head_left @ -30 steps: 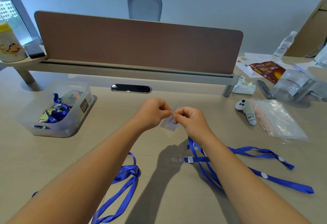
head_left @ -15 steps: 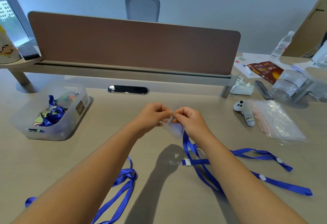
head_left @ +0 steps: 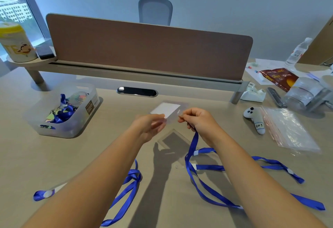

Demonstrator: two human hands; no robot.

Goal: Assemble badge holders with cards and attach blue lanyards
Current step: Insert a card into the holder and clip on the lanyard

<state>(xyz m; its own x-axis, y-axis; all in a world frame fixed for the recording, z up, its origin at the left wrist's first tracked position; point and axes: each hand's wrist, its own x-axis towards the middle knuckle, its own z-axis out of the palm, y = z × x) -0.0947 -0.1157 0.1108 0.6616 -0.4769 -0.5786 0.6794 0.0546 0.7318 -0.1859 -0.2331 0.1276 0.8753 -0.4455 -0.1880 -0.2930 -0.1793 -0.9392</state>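
Badge holder (head_left: 166, 112), card inside, hangs mid-frame above the worktop (head_left: 126, 155), left hand (head_left: 150, 127) pinching its edge steady while right hand (head_left: 197, 119) grips the blue lanyard (head_left: 195, 138) end, apparently for clipping.

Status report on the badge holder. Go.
Left hand pinching clear badge holder, white card inside, raised off desk. Right hand at its right edge, blue lanyard trailing from it. Attachment unclear. Nothing in the way.

A brown divider panel (head_left: 149, 51) spans the desk's (head_left: 27, 155) far edge. Near the right edge lie a white controller (head_left: 255, 119), clear zip bag (head_left: 288, 130), red packet (head_left: 281, 78) and water bottle (head_left: 297, 52). A yellow-lidded canister (head_left: 15, 43) stands at the far left corner.
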